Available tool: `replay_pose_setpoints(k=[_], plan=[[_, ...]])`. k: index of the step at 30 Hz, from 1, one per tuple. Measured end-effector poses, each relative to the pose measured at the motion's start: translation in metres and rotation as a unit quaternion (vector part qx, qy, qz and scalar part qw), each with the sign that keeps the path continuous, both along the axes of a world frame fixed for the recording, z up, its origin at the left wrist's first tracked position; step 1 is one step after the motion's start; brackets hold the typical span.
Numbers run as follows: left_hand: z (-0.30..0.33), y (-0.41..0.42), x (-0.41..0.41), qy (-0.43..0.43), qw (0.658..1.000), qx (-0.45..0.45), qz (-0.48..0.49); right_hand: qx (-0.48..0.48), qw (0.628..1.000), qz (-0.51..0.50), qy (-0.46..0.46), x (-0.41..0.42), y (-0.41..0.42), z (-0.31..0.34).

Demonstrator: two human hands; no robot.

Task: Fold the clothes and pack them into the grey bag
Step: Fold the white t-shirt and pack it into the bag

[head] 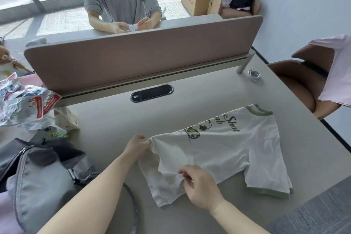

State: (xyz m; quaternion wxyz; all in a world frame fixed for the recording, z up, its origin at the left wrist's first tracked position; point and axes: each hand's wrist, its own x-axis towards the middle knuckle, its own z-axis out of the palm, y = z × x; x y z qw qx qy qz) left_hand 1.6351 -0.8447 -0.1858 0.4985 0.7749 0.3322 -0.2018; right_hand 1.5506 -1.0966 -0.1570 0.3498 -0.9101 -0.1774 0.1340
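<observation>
Left hand (137, 145) pinches white T-shirt (224, 150) hem corner; right hand (199, 186) apparently pinches near edge; shirt spreads rightward.

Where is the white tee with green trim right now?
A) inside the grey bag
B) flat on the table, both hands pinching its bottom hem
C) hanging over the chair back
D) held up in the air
B: the white tee lies spread on the table, the left hand and right hand each pinching its hem; the grey bag sits apart at left.

An office: desk (209, 89) with partition screen (133, 59) (cable port (151, 93) inset).
</observation>
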Motion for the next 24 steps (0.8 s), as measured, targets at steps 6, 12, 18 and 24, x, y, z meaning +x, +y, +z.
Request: replay_pose_setpoints(k=[6,12,18,24], plan=[[-0.002,-0.003,0.019,-0.004,0.997,-0.018,-0.073,-0.014,0.999,0.031,0.018,-0.008,0.003,-0.009],[0.010,0.004,0.011,-0.006,0.977,0.093,-0.194,-0.018,0.999,0.014,0.047,-0.005,0.004,-0.006],[0.009,0.017,0.008,-0.069,0.986,0.139,-0.053,-0.024,0.999,0.000,0.031,-0.005,0.002,0.000],[0.016,0.023,0.000,-0.012,0.983,0.179,-0.040,-0.058,0.998,0.024,0.002,-0.006,0.016,0.003]])
